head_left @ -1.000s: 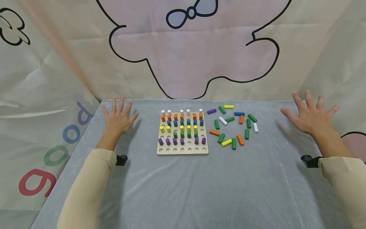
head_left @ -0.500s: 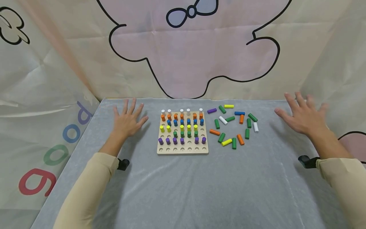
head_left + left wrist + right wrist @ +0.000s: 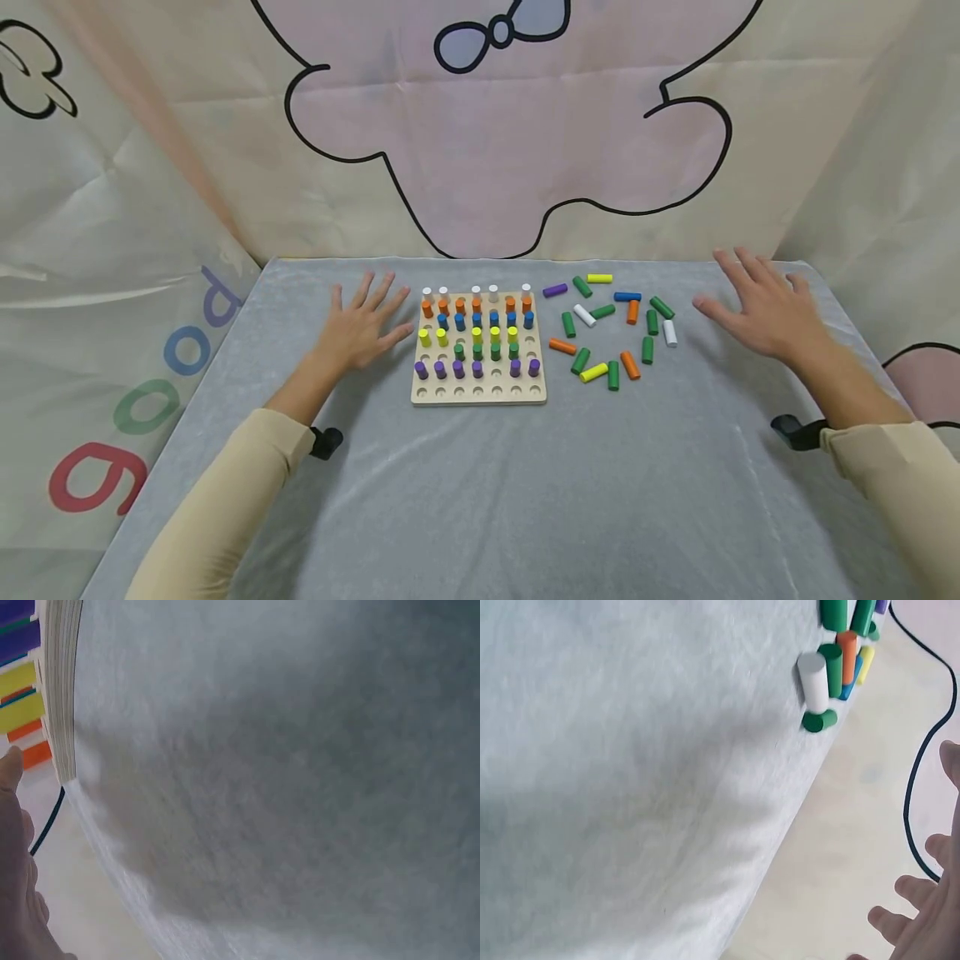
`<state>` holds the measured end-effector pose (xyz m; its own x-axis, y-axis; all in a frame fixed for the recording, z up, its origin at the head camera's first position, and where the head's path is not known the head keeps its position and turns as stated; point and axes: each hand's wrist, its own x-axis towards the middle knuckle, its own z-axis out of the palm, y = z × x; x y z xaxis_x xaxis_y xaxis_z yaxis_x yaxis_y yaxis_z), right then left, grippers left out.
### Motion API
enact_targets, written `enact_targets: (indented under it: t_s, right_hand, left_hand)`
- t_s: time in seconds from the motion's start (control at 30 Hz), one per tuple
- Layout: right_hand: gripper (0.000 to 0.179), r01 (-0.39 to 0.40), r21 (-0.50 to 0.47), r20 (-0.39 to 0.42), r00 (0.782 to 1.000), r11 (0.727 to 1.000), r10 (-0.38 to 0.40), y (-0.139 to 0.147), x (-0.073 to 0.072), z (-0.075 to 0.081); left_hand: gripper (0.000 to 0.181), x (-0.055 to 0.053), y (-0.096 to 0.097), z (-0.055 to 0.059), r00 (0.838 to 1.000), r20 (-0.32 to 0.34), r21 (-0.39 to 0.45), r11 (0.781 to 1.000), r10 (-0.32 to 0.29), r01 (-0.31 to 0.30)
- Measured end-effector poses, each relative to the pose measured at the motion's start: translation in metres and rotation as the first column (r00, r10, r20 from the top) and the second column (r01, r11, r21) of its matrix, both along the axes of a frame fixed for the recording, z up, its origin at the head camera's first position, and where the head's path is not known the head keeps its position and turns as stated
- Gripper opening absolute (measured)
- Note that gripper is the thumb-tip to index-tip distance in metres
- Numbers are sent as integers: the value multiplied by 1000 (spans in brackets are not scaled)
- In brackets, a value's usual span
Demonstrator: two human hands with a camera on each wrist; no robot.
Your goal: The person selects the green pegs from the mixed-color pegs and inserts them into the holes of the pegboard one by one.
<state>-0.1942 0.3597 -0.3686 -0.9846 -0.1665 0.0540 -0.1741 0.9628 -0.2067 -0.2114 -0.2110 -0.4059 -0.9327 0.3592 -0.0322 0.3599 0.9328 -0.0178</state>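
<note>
A wooden pegboard (image 3: 480, 398) lies on the table, with rows of white, orange, blue, yellow, green and purple pegs standing in it and some bare holes. My left hand (image 3: 357, 332) is spread just left of the board, its thumb near the board's edge, holding nothing. In the left wrist view the board's side (image 3: 61, 690) shows beside part of that hand (image 3: 19, 877). To the right, my right hand (image 3: 772, 321) is spread above the cloth, also holding nothing. Nearest to it is a white peg (image 3: 670, 333), lying among loose green pegs (image 3: 647, 350).
Loose pegs lie scattered right of the board, among them a purple peg (image 3: 555, 290), a blue peg (image 3: 627, 297) and an orange peg (image 3: 630, 365). A grey cloth (image 3: 510, 500) covers the table. A printed curtain (image 3: 495, 167) hangs along its back edge.
My left hand has moved right, up close to the pegboard. My right hand has moved left toward the loose pegs. The board and pegs have stayed where they were.
</note>
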Motion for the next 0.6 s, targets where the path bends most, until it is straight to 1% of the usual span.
enact_targets:
  t_s: [0.1,0.23,0.33,0.43,0.53,0.6]
  right_hand:
    - [83,1,-79,-4,1000,997,-1,-6,2,-1]
    - [83,24,-196,32,999,980,-18,-13,4,-4]
    - [84,61,-273,49,998,960,-49,-16,6,-8]
    - [86,109,-350,61,994,930,-94,-19,7,-10]
    - [88,155,-399,77,988,904,-135,-21,7,-12]
    - [88,172,-415,85,985,894,-150,-22,6,-13]
  left_hand:
    - [73,2,2,-1,999,18,3,999,-36,36]
    - [72,3,2,-4,996,39,17,997,-75,74]
    - [73,4,1,-6,993,71,25,996,-92,90]
    - [75,5,2,-7,988,118,36,995,-101,98]
    - [77,5,2,-9,982,149,51,993,-117,111]
    - [79,5,2,-11,979,155,56,991,-131,124]
